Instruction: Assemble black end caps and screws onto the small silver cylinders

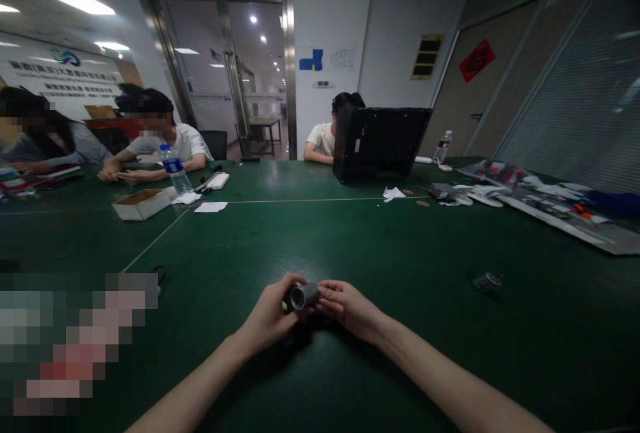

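Note:
A short grey cylinder [309, 294], hollow at the end that faces left, is held just above the green table top [320, 240]. My left hand [277, 310] wraps its thumb and fingers round the cylinder's open end. From the other side, the fingertips of my right hand [345, 306] pinch its right end; whether they grip a separate small part there I cannot tell. Another small grey metal-looking part [487, 282] lies apart on the table, to the right of my hands.
Towards the back left stand an open white box [143, 204] and a water bottle [175, 170]. A black monitor-like case [383, 143] stands at the back. Papers and a board with loose items [575, 210] lie at right. Several people sit around; a blurred-out patch covers the lower left.

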`<state>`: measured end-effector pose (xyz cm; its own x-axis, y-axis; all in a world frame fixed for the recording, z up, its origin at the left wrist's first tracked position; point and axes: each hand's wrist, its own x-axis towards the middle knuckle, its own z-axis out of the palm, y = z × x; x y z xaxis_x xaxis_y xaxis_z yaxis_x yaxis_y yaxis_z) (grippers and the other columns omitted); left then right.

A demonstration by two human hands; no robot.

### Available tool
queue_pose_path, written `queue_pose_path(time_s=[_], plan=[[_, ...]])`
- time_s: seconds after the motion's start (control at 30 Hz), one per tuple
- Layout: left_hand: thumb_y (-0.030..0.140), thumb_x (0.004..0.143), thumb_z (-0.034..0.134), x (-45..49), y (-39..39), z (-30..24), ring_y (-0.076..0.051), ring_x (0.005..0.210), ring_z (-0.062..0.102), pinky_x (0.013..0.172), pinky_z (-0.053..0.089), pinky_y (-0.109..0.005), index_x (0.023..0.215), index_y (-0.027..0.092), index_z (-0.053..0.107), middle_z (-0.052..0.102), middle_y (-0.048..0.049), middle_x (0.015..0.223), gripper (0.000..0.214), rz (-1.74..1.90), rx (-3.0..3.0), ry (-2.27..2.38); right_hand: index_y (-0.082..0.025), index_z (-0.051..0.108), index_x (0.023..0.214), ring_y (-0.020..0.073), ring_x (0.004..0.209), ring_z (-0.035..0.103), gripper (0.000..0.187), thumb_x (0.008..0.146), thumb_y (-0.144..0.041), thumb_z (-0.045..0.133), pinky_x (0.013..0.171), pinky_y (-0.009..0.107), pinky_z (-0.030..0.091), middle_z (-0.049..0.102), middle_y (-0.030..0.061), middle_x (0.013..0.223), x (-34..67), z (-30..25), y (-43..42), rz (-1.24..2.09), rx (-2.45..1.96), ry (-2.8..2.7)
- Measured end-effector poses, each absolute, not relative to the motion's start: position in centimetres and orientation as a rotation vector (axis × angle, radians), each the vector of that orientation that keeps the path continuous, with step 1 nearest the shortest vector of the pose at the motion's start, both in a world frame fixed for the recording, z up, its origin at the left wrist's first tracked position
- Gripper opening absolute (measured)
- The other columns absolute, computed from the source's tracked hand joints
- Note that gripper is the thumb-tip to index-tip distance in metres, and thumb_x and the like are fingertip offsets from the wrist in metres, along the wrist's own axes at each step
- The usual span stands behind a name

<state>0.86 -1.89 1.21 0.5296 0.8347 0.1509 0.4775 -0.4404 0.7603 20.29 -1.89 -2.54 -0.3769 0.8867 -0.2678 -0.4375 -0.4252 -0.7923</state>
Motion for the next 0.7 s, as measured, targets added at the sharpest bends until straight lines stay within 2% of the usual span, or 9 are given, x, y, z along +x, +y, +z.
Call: queue_pose_path(time_s=[0.1,0.27,0.43,0.6,0.7], plan=[[0.028,0.081,0.061,0.9,-2.0,1.0,-0.017,0.079,0.06,0.07,0.047,-0.027,0.103,0.019,0.052,0.063,-0.0034,0.091,0.026,0.761,2.219,1.014,-0.01,0.062,0.089,0.0086,0.075,0.064,0.028,0.071,-0.027,0.075,0.072,0.017,0.049,0.065,0.0044,0.085,20.0,-2.5,-2.2,1.981,-0.825,-0.797],[0.027,0.081,0.061,0.5,-1.8,0.2,-0.02,0.087,0.062,0.078,0.049,-0.031,0.105,0.019,0.053,0.065,-0.0067,0.099,0.027,0.835,2.334,1.003,-0.009,0.064,0.09,0.0097,0.077,0.063,0.025,0.074,-0.026,0.072,0.072,0.019,0.048,0.066,0.0064,0.09,19.7,-2.6,-2.3,2.015,-0.768,-0.829],[0.027,0.08,0.063,0.2,-1.8,0.2,-0.018,0.078,0.061,0.072,0.048,-0.028,0.1,0.019,0.055,0.065,-0.0055,0.091,0.024,0.867,2.465,0.981,-0.008,0.064,0.088,0.0091,0.075,0.062,0.03,0.067,-0.025,0.078,0.075,0.021,0.046,0.063,0.0041,0.084,19.4,-2.4,-2.6,2.057,-0.729,-0.898],[0.029,0.081,0.062,0.2,-1.9,0.4,-0.016,0.071,0.058,0.064,0.044,-0.026,0.097,0.018,0.056,0.064,-0.0053,0.083,0.02,0.875,2.535,0.962,-0.009,0.064,0.085,0.0065,0.065,0.055,0.033,0.063,-0.026,0.08,0.062,0.018,0.041,0.059,0.0014,0.076,19.1,-2.0,-3.0,2.103,-0.678,-1.019],[0.031,0.081,0.061,0.3,-2.0,0.4,-0.016,0.069,0.057,0.062,0.043,-0.025,0.096,0.018,0.056,0.063,-0.0051,0.081,0.021,0.866,2.555,0.967,-0.011,0.064,0.085,0.0076,0.066,0.055,0.034,0.06,-0.026,0.082,0.063,0.02,0.041,0.06,0.0011,0.077,19.2,-2.0,-3.1,2.069,-0.705,-1.066]])
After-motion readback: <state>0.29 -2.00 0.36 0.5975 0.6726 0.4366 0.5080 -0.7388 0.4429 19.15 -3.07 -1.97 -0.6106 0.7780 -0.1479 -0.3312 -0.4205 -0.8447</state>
